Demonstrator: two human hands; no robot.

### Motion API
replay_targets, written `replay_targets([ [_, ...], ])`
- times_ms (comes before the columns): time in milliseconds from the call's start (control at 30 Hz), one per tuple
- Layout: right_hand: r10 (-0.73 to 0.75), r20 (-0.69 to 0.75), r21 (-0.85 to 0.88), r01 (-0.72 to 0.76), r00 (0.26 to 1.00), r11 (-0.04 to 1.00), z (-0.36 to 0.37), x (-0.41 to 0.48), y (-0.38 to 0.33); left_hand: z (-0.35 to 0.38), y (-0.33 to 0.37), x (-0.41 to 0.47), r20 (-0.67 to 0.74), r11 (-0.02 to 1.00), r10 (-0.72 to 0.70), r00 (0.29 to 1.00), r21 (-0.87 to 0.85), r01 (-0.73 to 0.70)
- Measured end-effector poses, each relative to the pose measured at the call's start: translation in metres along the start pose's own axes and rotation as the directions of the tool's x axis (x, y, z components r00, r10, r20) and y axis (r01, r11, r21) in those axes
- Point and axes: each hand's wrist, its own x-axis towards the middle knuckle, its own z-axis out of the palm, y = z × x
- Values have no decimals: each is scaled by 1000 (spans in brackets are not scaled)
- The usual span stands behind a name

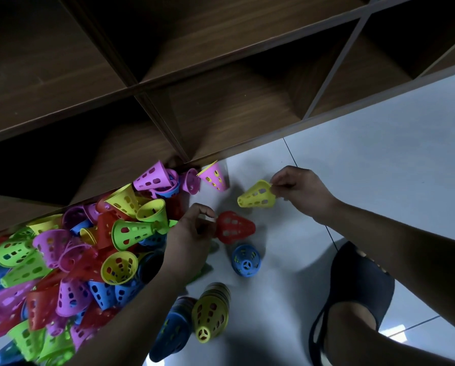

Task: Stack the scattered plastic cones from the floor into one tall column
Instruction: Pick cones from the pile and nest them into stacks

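Gathering is the step in hand, with a cone in each hand and neither yet nested. The right hand, at three o'clock of centre, pinches the wide rim of a yellow cone between thumb and fingertips and holds it clear of the floor, tip pointing to nine o'clock. The left hand, just below centre, has its fingers curled at the narrow end of a red cone; through the blur it reads as a pinch. A blue cone stands alone at six o'clock of the red one. The loose pile fills the view from seven to nine o'clock, against the shelf. Two short stacks, one yellow-topped and one blue, sit at six o'clock. The next move probably calls for turning both cones the same way, slipping one over the other, and then seating the pair squarely on one stack.
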Motion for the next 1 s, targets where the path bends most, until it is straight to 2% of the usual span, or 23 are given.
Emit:
replay_targets([
  [100,106,67,209,-118,992,971,-5,-17,-4,9,4,-8,88,1000,-6,996,0,6],
  [200,160,235,340,-235,959,910,0,-34,-4,16,2,-12,132,998,43,990,34,-48],
  [300,149,405,352,-304,902,885,9,-48,-4,19,0,-18,202,995,84,976,33,-93],
  [433,100,523,338,-314,846,887,13,-59,-8,20,-1,-23,193,988,128,973,59,-142],
  [633,167,507,169,-288,845,943,12,-67,1,22,-8,-28,242,960,129,962,211,-182],
  [767,150,477,-27,-156,866,987,15,-70,8,23,-13,-30,219,927,136,966,316,-202],
  [1000,145,488,-186,-60,860,981,32,-68,22,5,-26,-20,171,892,160,972,397,-217],
])
